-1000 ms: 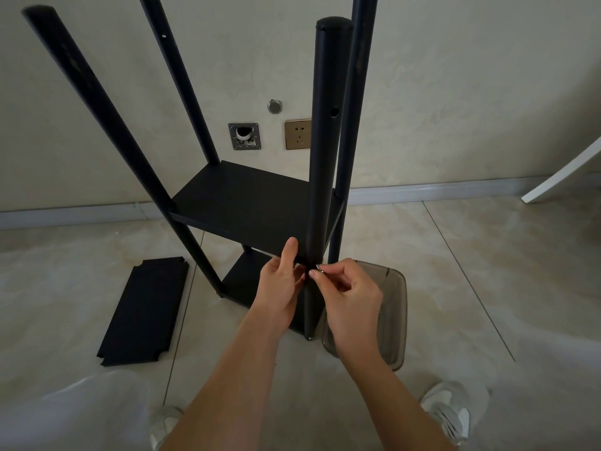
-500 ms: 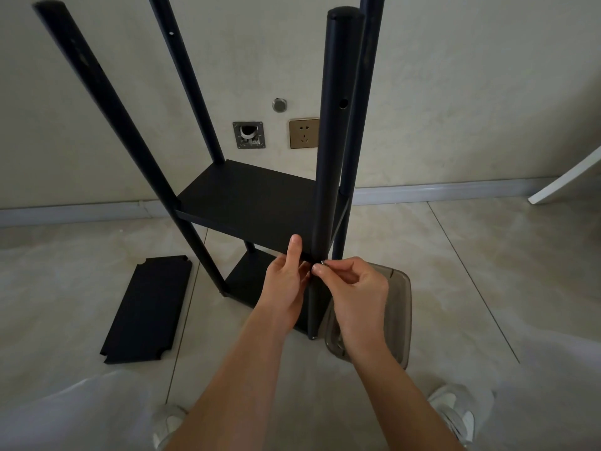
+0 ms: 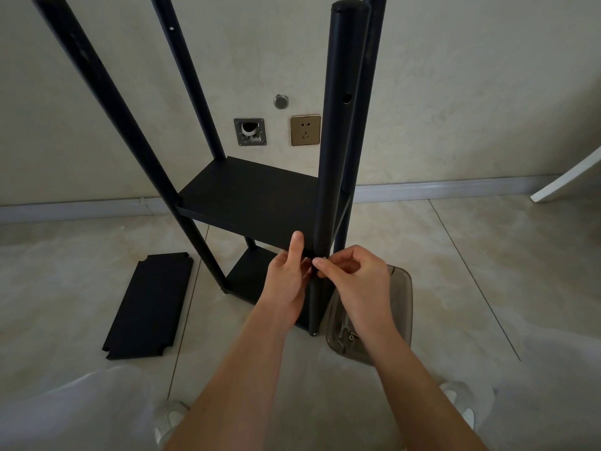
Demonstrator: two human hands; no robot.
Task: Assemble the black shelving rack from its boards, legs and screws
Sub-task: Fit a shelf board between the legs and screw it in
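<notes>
1. Two hands meet at the near leg [image 3: 338, 131]: our left hand [image 3: 287, 276] braces the middle board [image 3: 250, 203] corner, thumb up.
2. Our right hand [image 3: 353, 275] pinches something small at the leg, presumably a screw; we cannot see it.
3. Risk: misaligned holes would cross-thread it, or it drops beside the tray [image 3: 401, 307] below our right hand.

A single wide-angle view comes from the person's head, looking forward and steeply down. Both forearms enter from the bottom edge, and the left hand [image 3: 287, 276] and right hand [image 3: 356, 275] meet near the frame's middle, close to the lens. The rack's near leg [image 3: 338, 125] rises almost to the top edge, its lines bowed by the lens. Beyond it the view reaches the tiled floor [image 3: 487, 271], the baseboard and the wall with its socket [image 3: 305, 130]. Two white shoes [image 3: 169, 418] mark the bottom edge.
</notes>
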